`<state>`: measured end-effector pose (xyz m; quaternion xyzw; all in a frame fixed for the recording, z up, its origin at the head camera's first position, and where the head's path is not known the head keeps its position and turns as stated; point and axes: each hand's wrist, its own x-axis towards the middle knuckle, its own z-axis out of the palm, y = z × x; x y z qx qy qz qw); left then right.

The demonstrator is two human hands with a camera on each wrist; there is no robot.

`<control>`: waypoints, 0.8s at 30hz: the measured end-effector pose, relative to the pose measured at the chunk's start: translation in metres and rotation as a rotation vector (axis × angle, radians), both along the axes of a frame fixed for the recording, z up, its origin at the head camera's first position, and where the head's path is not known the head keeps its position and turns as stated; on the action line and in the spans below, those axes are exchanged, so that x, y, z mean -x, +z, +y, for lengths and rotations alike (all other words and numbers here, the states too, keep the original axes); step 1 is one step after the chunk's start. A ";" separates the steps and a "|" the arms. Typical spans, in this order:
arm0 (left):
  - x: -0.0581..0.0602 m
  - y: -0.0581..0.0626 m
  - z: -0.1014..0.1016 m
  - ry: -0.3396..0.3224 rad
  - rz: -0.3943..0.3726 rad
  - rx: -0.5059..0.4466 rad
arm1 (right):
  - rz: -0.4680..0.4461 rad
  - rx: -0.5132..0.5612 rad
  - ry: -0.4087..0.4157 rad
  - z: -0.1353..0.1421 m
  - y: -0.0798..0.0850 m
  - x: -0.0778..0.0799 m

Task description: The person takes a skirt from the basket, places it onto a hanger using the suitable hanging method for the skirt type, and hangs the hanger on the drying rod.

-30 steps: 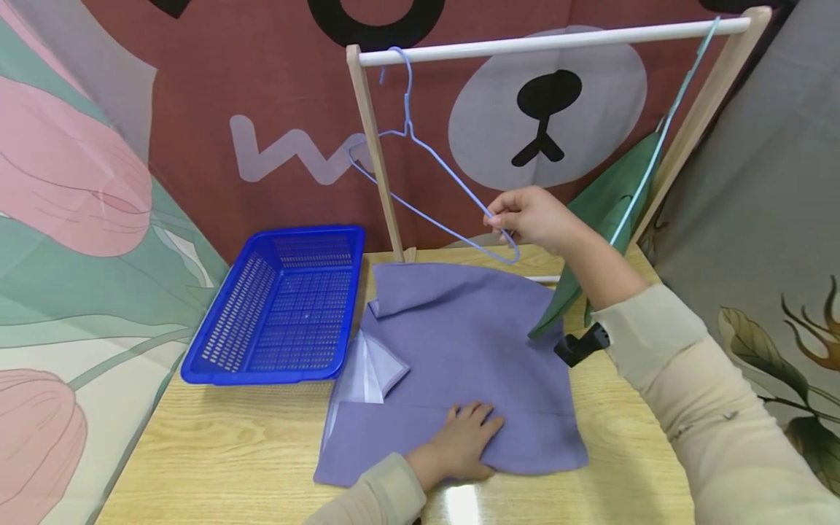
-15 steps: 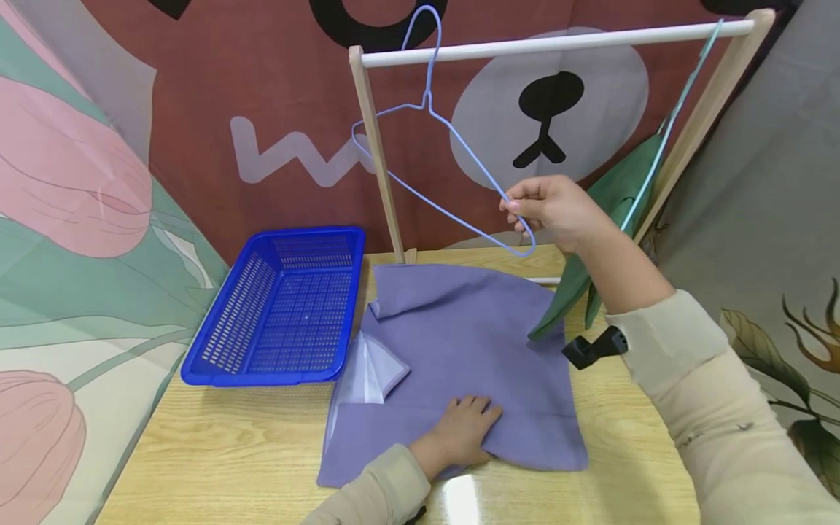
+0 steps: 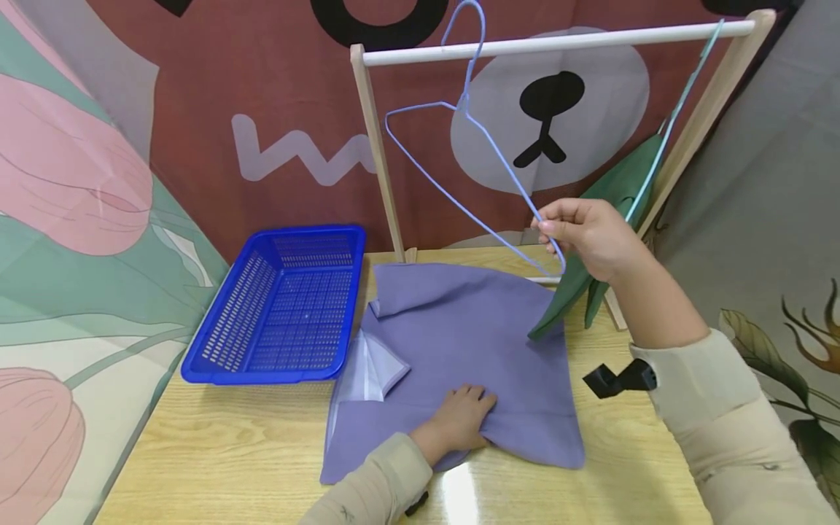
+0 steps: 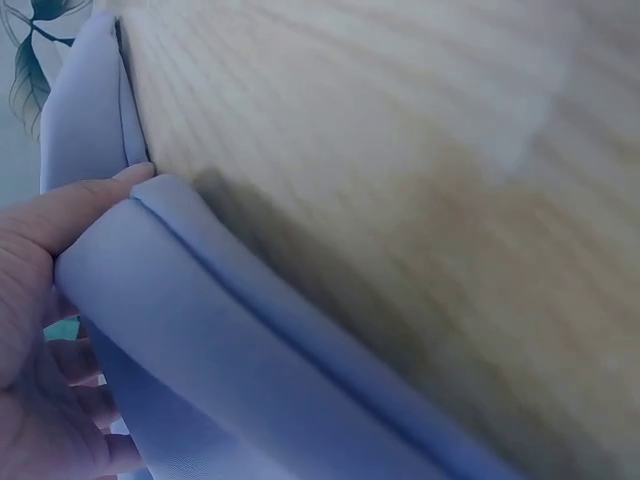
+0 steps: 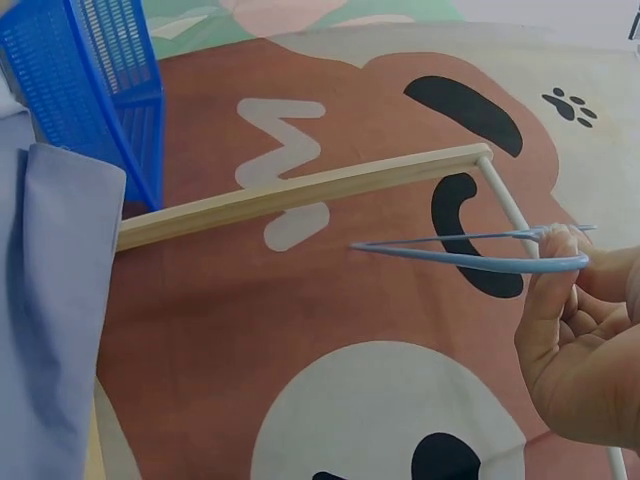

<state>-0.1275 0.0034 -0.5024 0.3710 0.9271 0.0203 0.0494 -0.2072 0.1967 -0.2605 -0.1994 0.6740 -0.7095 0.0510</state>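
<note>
A blue wire hanger (image 3: 502, 157) is pinched near its lower right corner by my right hand (image 3: 593, 233). Its hook rises above the white rail (image 3: 584, 40), overlapping it in the head view. On the table lies a purple garment (image 3: 499, 335), its left side folded back to show a white inside (image 3: 374, 368). My left hand (image 3: 462, 415) holds the garment's near edge, fingers over the cloth and thumb at the hem. In the left wrist view, the purple cloth (image 4: 230, 330) bunches beside the thumb, its edge raised over the table.
A blue plastic basket (image 3: 278, 375) stands at the left of the table (image 3: 203, 445). A wooden rack (image 3: 377, 153) carries the rail at the back. On the right hangs a light-blue hanger (image 3: 676, 109) with green cloth (image 3: 564, 299), which overlaps the garment's right side.
My right hand has moved the blue hanger to the right, its hook rising from on the rail to above it. My left hand has drawn the garment's near edge slightly upward.
</note>
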 end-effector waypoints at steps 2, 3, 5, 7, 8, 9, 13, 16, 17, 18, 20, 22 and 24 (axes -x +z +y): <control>0.002 0.000 0.001 -0.001 0.009 0.009 | 0.012 0.012 -0.006 0.002 -0.006 -0.005; 0.003 0.000 0.001 0.000 0.012 0.015 | 0.016 0.021 -0.005 0.003 -0.009 -0.008; 0.004 -0.001 0.001 0.012 0.001 0.014 | 0.024 0.046 0.000 0.004 -0.016 -0.012; 0.005 -0.001 0.002 0.035 -0.023 0.006 | 0.024 0.071 0.004 0.005 -0.023 -0.016; 0.006 -0.001 0.002 0.046 -0.033 0.000 | 0.028 0.075 0.004 0.005 -0.026 -0.018; 0.006 -0.001 0.001 0.057 -0.039 -0.001 | 0.034 0.082 0.005 0.005 -0.030 -0.020; 0.009 -0.002 0.001 0.081 -0.013 0.023 | 0.038 0.067 -0.003 0.005 -0.044 -0.027; 0.012 -0.003 0.002 0.082 0.019 0.057 | 0.030 0.052 -0.013 0.008 -0.056 -0.033; 0.013 -0.003 0.002 0.080 0.024 0.065 | 0.029 0.047 -0.018 0.009 -0.059 -0.035; 0.014 -0.003 0.003 0.080 0.026 0.071 | 0.027 0.044 -0.022 0.011 -0.062 -0.037; 0.015 -0.003 0.004 0.079 0.025 0.077 | 0.016 0.029 -0.028 0.013 -0.068 -0.041; 0.016 -0.002 0.004 0.080 0.027 0.078 | 0.002 0.011 -0.035 0.016 -0.073 -0.045; 0.018 -0.001 0.005 0.083 0.016 0.077 | -0.013 -0.005 -0.045 0.019 -0.079 -0.049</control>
